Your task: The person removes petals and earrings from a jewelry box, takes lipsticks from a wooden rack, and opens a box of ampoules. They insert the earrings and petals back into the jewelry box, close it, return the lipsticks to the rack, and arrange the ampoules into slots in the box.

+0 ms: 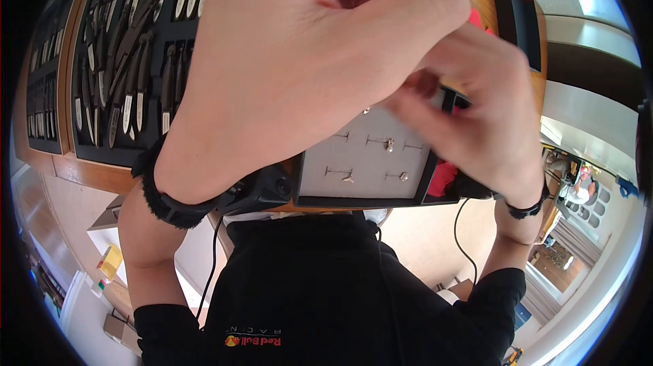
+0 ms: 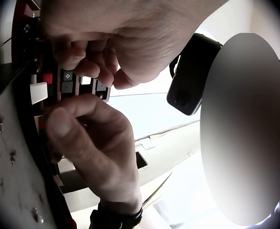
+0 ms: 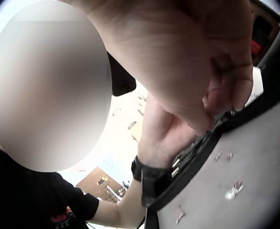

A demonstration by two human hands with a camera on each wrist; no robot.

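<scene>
In the head view my left hand [image 1: 299, 80] crosses above a black-edged grey tray [image 1: 360, 192] that bears several small pieces of jewellery [image 1: 390, 144]. Its fingers are bent near the top edge. My right hand [image 1: 483, 107], blurred, is beside and partly below it, over the tray's right side. The left wrist view has my left hand [image 2: 125, 38] above my right hand [image 2: 102, 148], fingers bent, near the tray's far edge. The right wrist view has my right hand [image 3: 192, 62] in front of my left hand [image 3: 164, 133]. Whether either hand pinches something small cannot be told.
On the left lie dark trays holding many dark-handled pieces with pale ends [image 1: 127, 113]. A black device [image 1: 275, 186] is by the jewellery tray's lower left corner, and red material [image 1: 443, 179] at its right. A white block [image 2: 39, 92] and dark compartments are beyond the tray.
</scene>
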